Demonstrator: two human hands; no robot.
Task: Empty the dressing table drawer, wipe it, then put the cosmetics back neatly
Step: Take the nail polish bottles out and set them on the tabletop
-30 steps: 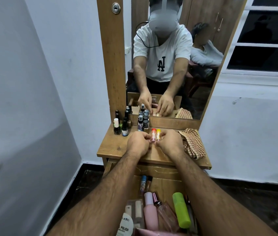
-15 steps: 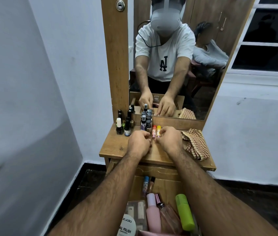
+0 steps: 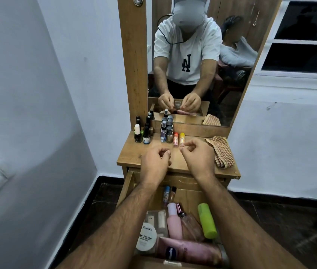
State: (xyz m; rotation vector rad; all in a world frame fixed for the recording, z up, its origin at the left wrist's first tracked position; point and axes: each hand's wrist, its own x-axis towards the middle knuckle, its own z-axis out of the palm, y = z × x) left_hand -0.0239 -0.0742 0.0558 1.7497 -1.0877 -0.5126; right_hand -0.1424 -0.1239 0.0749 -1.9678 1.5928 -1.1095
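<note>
1. Wooden dressing table top lies under both hands, which hover over its front half with a narrow gap between them.
2. Left hand has its fingers curled, thumb tip meeting the forefinger; nothing shows between them, so it looks clenched on nothing.
3. Right hand is curled the same way, thumb and forefinger tips pinched together; whether something tiny sits in that pinch I cannot tell.
4. Just beyond the right hand's fingertips stand two small tubes, upright and side by side: an orange-capped tube and a yellow-capped tube. The yellow one is nearest the pinch, close but apart from it.
5. Farther beyond the left hand, against the mirror, stand two clusters of small bottles: dark nail polish bottles to the far left and grey-capped bottles nearer the tubes.
6. To the right of the right hand, a checked cloth lies crumpled on the table top.
7. Below both wrists the drawer stands pulled out, with cosmetics lying in it between the forearms: a pink bottle, a green bottle, a clear pinkish bottle, a round white nail polish remover tub, a large pink tube, and two slim tubes toward the drawer's far end.
</note>
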